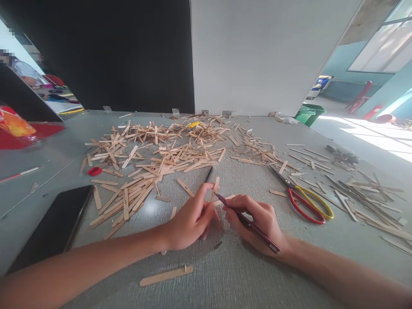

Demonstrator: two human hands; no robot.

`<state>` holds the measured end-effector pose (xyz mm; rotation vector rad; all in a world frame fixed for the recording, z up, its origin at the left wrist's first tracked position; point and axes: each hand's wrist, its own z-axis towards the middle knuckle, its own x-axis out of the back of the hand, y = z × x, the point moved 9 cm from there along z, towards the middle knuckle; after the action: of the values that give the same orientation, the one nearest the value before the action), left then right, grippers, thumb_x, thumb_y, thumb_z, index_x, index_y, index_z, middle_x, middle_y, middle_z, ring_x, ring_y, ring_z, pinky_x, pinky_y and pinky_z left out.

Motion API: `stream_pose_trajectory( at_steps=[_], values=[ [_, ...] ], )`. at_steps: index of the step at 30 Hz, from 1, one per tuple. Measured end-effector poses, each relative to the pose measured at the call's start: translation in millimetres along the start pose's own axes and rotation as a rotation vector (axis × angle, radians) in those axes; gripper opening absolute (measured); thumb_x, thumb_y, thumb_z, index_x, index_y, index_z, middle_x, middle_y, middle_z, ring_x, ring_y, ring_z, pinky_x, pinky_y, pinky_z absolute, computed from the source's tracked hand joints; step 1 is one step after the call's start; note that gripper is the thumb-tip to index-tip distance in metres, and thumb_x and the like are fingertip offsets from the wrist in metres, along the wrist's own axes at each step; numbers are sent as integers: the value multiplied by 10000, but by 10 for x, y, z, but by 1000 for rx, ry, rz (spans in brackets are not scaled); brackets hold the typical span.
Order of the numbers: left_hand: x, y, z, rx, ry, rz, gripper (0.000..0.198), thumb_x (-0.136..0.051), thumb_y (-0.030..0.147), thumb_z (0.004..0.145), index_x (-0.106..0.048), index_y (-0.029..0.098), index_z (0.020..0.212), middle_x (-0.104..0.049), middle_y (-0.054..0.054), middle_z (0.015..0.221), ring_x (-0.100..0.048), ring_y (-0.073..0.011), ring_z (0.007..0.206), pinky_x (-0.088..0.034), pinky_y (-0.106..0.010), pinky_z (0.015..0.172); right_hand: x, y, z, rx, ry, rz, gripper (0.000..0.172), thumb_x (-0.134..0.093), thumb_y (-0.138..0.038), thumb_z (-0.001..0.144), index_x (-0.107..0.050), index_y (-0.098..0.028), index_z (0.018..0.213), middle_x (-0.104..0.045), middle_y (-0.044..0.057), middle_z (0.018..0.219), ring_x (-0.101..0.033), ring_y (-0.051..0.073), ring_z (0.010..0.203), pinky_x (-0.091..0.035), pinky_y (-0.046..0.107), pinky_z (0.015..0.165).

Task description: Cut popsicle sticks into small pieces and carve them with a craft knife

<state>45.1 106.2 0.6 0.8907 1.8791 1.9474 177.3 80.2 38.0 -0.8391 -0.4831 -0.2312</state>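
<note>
Near the middle of the table, my left hand (195, 219) pinches a short wooden stick piece (216, 184) upright between its fingers. My right hand (257, 219) is closed around a dark red pen-like tool (254, 229), whose pointed tip meets the lower part of that piece. What kind of tip it has is too small to tell. Behind my left hand lies a thin dark object (209, 174). A flat wooden stick (165, 276) with a small bit standing on it lies in front of my hands.
Wooden sticks (174, 161) are heaped across the back and left. Scissors (309, 204) with red and yellow handles lie at the right, beside thin offcuts (370, 201). A black phone-like slab (54, 227) and a red ring (94, 171) are at the left. Upright panels (251, 56) stand behind.
</note>
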Motion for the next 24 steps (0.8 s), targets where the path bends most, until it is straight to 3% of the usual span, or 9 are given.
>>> stream_pose_trajectory(
  at_steps=[12, 24],
  values=[
    [-25, -43, -16, -14, 5, 4, 294, -379, 467, 1120, -307, 261, 1317, -647, 30, 801, -504, -99, 476, -406, -210, 473, -107, -70, -22, 93, -72, 19, 160, -575, -106, 1023, -598, -235, 1115, -643, 21, 898, -594, 142, 724, -512, 264, 659],
    [-36, -48, -25, -22, -15, 1, 287, -388, 470, 1124, -285, 262, 1294, -623, 39, 803, -511, -117, 543, -425, -231, 522, -93, -150, 42, 43, -60, 88, 134, -554, -105, 1025, -605, -224, 989, -639, -4, 844, -569, 115, 678, -501, 238, 652]
  ],
)
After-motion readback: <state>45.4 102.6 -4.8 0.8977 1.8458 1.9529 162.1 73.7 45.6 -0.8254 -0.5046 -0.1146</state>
